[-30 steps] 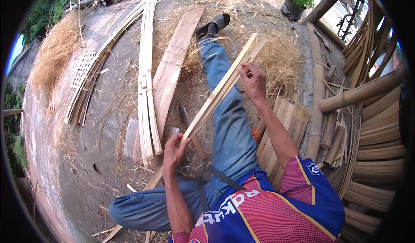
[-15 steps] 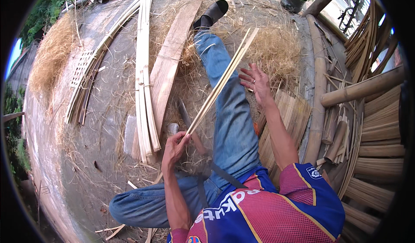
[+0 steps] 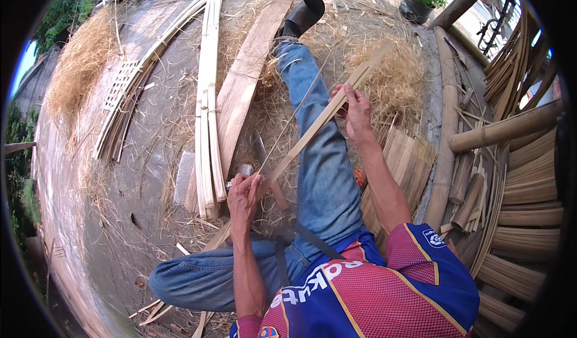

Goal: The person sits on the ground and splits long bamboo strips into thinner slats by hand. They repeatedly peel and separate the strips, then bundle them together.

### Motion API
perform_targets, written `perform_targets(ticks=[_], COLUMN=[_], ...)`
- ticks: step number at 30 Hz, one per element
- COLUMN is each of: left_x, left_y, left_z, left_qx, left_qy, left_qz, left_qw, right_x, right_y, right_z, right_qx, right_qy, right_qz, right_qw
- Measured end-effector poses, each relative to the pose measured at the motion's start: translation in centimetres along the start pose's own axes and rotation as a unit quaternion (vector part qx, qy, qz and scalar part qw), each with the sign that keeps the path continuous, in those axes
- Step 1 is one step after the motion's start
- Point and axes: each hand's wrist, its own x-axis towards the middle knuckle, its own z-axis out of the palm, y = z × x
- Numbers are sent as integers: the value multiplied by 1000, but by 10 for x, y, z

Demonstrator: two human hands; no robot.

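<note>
A long, pale bamboo strip [image 3: 315, 129] slants across my outstretched leg. My right hand [image 3: 359, 116] is closed on its upper part, fingers bent round the edge. By my left knee, my left hand [image 3: 241, 199] is closed at the strip's lower end. A thinner strip [image 3: 294, 116] rises from the left hand too, spread apart from the wide one. Below the wide strip lies a long tool [image 3: 259, 147] with a dark, blade-like part, partly covered. Beside my left hand is a bundle of pale split strips [image 3: 206, 118], tied round the middle.
A wide plank [image 3: 249, 73] lies right of the bundle. Further left are darker strips [image 3: 117, 124] and a heap of shavings [image 3: 81, 73]. Flat boards [image 3: 399, 163] and a bamboo pole [image 3: 448, 115] lie to the right. A potted plant [image 3: 416, 4] stands at the far right.
My right hand, open and empty before, has closed on the wide strip. The strips, earlier held together by the left hand alone, have fanned apart, the wide one tilting right.
</note>
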Motion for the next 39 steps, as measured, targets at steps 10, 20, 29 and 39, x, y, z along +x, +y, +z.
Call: perform_targets(ticks=[10,20,29,39], left_x=[13,15,5,8], left_y=[9,1,-6,-2], left_z=[-16,-10,17,6], left_qx=[-3,52,-137,47], left_qy=[-6,19,-112,-57], left_qz=[-53,-138,-118,-84], left_qw=[999,989,977,994], right_x=[16,-19,-39,-26], right_y=[1,-2,-9,20], right_z=[-4,-24,-23,-31], right_qx=[-103,-93,-18,-95], right_qy=[39,75,16,-5], right_qz=[-54,-52,-9,-70], right_qw=[992,992,1000,993])
